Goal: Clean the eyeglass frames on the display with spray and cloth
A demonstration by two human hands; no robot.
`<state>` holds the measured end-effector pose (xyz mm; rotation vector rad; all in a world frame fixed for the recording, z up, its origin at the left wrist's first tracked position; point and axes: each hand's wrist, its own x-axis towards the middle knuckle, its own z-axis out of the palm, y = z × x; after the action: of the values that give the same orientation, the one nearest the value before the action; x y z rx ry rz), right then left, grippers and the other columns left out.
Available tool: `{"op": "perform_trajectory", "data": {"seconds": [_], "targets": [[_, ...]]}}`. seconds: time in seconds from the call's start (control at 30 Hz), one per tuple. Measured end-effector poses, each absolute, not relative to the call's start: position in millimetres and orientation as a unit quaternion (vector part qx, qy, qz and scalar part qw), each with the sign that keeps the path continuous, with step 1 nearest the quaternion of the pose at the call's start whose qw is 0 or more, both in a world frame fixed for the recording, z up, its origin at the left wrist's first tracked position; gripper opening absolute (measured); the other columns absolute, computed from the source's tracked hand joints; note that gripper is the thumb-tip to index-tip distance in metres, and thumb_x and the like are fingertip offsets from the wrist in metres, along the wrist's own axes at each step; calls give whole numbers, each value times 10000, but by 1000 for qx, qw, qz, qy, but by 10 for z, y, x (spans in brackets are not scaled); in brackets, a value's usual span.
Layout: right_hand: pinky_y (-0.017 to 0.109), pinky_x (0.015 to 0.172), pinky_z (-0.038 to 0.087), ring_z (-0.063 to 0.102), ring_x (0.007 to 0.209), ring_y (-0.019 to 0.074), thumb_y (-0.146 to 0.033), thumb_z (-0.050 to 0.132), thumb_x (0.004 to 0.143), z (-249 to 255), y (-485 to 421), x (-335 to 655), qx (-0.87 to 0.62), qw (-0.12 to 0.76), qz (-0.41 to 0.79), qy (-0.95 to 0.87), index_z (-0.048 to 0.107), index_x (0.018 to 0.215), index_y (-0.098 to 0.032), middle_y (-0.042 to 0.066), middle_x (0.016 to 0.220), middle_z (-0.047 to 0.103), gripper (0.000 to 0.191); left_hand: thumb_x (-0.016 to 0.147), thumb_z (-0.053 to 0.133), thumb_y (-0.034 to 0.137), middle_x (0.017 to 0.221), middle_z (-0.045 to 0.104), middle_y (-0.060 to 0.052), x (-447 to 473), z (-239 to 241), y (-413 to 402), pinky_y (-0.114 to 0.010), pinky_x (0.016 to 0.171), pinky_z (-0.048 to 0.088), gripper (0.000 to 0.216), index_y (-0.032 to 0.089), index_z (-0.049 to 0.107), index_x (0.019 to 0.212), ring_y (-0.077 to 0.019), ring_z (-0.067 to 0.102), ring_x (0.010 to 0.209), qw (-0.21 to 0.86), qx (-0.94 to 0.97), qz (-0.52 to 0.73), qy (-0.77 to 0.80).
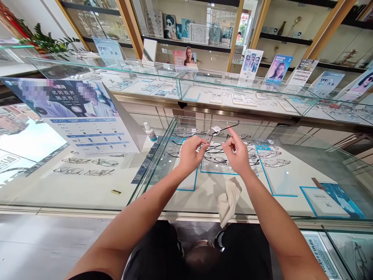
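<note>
— Item in hand?
— Thin dark spectacles (211, 137), tagged, held above the glass counter (291, 202). Left hand (189, 154) pinches the front; right hand (238, 153) pinches a temple arm.
— Nearby?
— White cloth (229, 200) on the glass below; small bottle (150, 132) further left.

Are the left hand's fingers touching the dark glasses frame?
Touching. The head view shows the left hand pinching the glasses frame at its fingertips, with no gap visible.
</note>
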<state>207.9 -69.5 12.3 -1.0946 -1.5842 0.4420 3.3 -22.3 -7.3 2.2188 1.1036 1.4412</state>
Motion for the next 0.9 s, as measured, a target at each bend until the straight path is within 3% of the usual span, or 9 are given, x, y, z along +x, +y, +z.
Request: {"op": "perform_trajectory", "data": {"seconds": [0.13,0.27,0.37,0.53,0.63,0.77,0.9], "targets": [[355,772,523,575,824,196,-344,638,992,81,-694,2008,-471,516,168,-695,633,1505,-274,37,967,655,518,1005,674,430,688,483,13,51,-65,-228,-326,672,357,268,220,730,848,-164,469,666,206,737,528,367],[457,964,572,657,1200,293,-354,641,1004,3,-671,1939,-469,476,152,-729,712,1398,-274,131,1329,703,408,966,721,523,649,428,32,79,-62,-226,-319,660,354,332,224,758,827,-152,416,633,287,713,531,357],[495,1042,568,641,1331,311,-333,643,1008,-75,-637,1915,-459,476,152,-734,737,1337,-264,140,1400,720,349,909,773,591,615,385,49,98,-75,-214,-314,651,354,374,224,782,834,-140,387,611,333,700,528,348],[498,1078,558,676,1318,307,-353,666,1011,-121,-620,1904,-453,491,161,-726,769,1236,-231,153,1359,772,276,834,836,614,569,313,66,106,-99,-181,-295,596,300,396,220,809,817,-118,332,570,397,675,520,342],[487,1072,555,704,1248,293,-366,666,1016,-105,-632,1897,-456,489,168,-724,770,1214,-232,135,1308,795,260,800,870,590,564,455,47,99,-76,-179,-291,589,335,377,216,826,809,-115,388,566,455,649,509,336],[462,1024,566,725,1161,282,-359,661,1011,-101,-633,1891,-469,489,177,-714,767,1148,-242,109,1228,815,209,746,913,583,805,766,-53,105,-34,-208,-344,744,526,381,212,837,796,-195,654,756,519,629,482,321],[461,1007,568,733,1129,285,-367,649,1010,-114,-629,1895,-474,493,176,-708,768,1123,-245,103,1182,823,205,833,830,605,857,794,-80,84,-20,-206,-355,766,536,395,210,838,820,-222,684,803,477,675,465,317]]}}
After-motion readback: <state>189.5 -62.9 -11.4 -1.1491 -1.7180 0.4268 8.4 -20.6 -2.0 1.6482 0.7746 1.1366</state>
